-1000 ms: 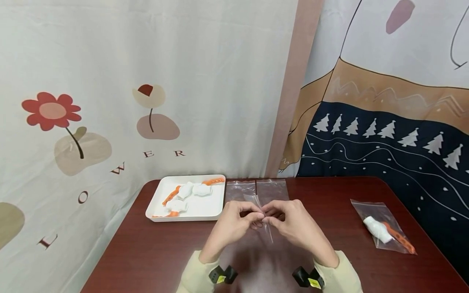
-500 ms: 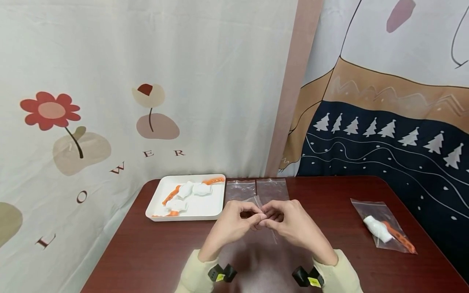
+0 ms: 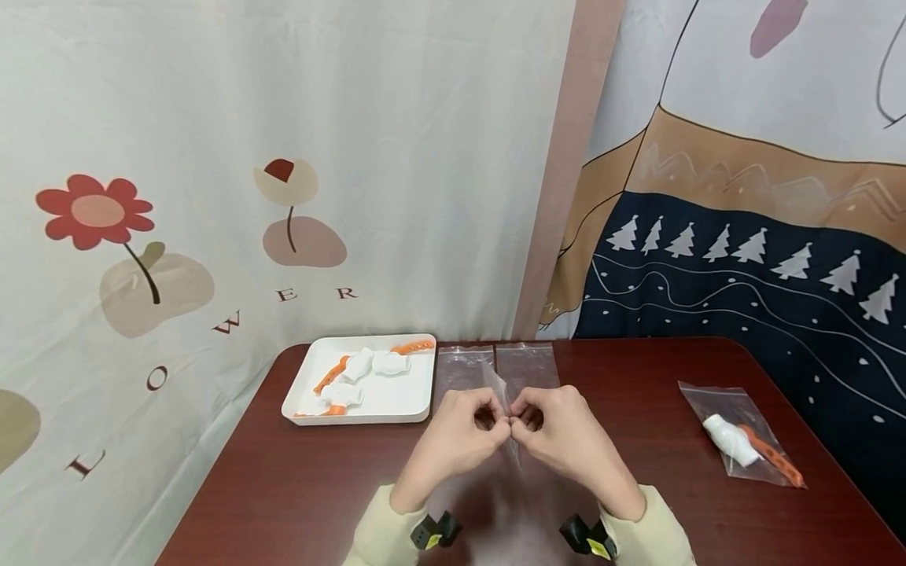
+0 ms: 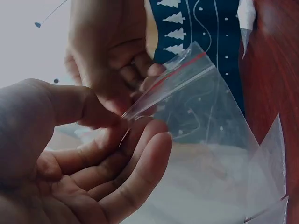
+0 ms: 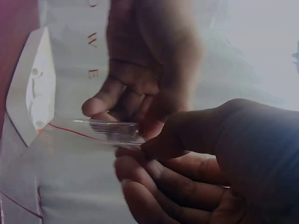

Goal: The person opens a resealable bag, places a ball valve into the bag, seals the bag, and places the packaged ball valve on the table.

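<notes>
A clear zip-lock bag (image 3: 497, 384) with a red line along its seal is held upright over the middle of the table. My left hand (image 3: 460, 431) pinches its top edge between thumb and index finger. Right beside it, my right hand (image 3: 566, 428) pinches the same edge, the fingertips of both hands nearly meeting. In the left wrist view the bag (image 4: 210, 116) hangs away from the fingers, with nothing visible inside. From the right wrist, the red seal line (image 5: 77, 131) runs out from the pinching fingers. Whether its mouth is parted cannot be made out.
A white tray (image 3: 396, 405) at back left holds several orange-handled things with white-wrapped heads (image 3: 391, 364). Two flat clear bags (image 3: 465, 360) lie behind my hands. At right lies another zip-lock bag (image 3: 708, 399) containing one orange-and-white thing. Curtains hang behind the table (image 3: 623, 369).
Both hands have shifted their fingertips along the bag's edge, and thumbs and index fingers now form rounder loops. The bag's top stands higher between them. Tray and bagged thing stay put.
</notes>
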`<action>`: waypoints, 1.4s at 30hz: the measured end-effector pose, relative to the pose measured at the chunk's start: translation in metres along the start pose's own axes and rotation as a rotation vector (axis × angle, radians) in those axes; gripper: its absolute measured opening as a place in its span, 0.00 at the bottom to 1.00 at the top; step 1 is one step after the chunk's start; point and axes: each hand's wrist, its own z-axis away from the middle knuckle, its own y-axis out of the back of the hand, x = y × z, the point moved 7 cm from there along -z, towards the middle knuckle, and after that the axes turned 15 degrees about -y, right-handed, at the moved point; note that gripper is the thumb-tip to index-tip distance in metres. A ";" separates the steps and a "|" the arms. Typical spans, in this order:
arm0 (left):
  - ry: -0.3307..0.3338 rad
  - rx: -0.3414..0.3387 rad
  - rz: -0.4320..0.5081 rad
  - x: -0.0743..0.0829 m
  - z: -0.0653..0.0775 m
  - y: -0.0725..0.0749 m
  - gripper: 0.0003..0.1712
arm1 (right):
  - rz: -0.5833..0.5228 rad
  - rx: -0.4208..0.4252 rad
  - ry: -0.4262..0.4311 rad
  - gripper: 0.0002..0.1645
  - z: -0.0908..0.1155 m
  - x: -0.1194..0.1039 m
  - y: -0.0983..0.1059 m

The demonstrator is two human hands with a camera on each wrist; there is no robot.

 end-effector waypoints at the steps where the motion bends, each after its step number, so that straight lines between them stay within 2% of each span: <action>1: -0.003 0.010 -0.026 0.001 0.000 0.000 0.08 | 0.022 0.034 -0.001 0.10 0.000 -0.001 0.001; 4: -0.010 0.055 -0.067 0.003 0.000 0.002 0.11 | 0.076 0.125 -0.007 0.12 0.001 -0.003 0.004; 7: -0.017 0.099 -0.071 0.004 0.001 0.005 0.12 | 0.084 0.164 -0.020 0.13 0.001 -0.002 0.005; 10: -0.021 0.114 -0.043 0.004 0.001 0.006 0.12 | 0.050 0.136 -0.028 0.12 0.000 -0.001 0.004; 16: -0.013 0.092 -0.024 0.001 0.001 0.003 0.12 | 0.005 0.052 -0.021 0.11 -0.002 0.001 -0.002; 19: 0.020 0.088 -0.046 -0.001 0.001 0.002 0.12 | 0.029 0.076 -0.007 0.12 0.000 -0.001 -0.002; 26: 0.093 0.118 -0.165 -0.005 0.003 0.009 0.13 | 0.168 0.208 -0.004 0.14 0.005 -0.004 0.004; 31: 0.122 0.122 -0.216 -0.008 0.005 0.014 0.14 | 0.228 0.229 0.000 0.14 0.007 -0.005 0.008; 38: 0.221 0.084 -0.256 -0.012 0.010 0.021 0.13 | 0.280 0.243 -0.014 0.15 0.008 -0.005 0.015; 42: 0.235 0.065 -0.281 -0.010 0.011 0.023 0.12 | 0.302 0.278 -0.006 0.15 0.011 -0.007 0.016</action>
